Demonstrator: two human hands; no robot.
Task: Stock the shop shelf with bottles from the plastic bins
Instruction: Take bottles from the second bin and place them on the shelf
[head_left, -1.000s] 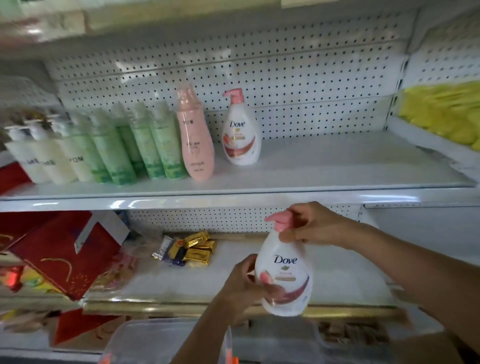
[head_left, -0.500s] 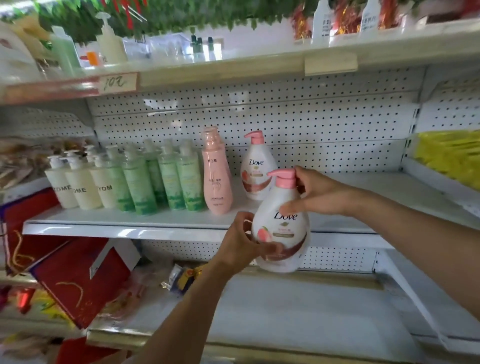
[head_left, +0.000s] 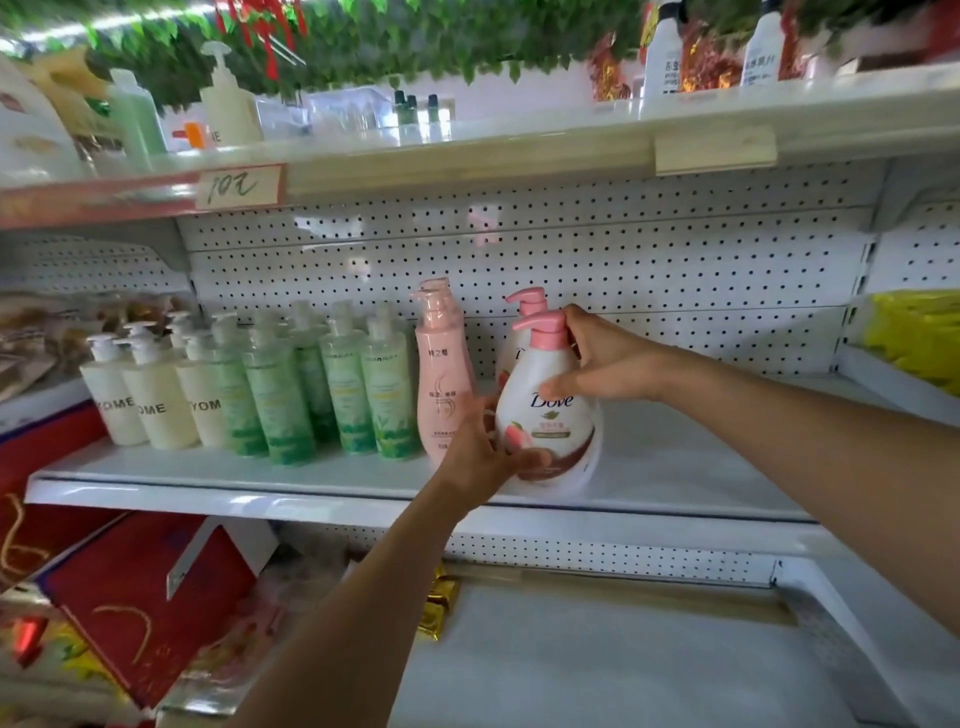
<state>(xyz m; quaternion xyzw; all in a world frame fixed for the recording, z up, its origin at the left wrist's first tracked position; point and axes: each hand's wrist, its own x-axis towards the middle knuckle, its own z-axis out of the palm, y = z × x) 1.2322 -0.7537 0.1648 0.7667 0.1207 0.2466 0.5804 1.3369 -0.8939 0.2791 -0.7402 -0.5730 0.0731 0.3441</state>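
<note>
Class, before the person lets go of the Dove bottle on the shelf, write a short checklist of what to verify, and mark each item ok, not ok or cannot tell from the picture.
1. Both hands hold the front Dove bottle: the left hand grips low on its side and the right hand holds it by the pump neck: ok.
2. Bottle upright, label facing out: ok.
3. Base resting flat on the shelf: cannot tell, the left hand hides part of it.
4. Bare shelf space to its right: ok.
5. Clear of the second Dove bottle behind: cannot tell, they overlap.
6. Clear of the pink bottle: ok, a gap shows.
</note>
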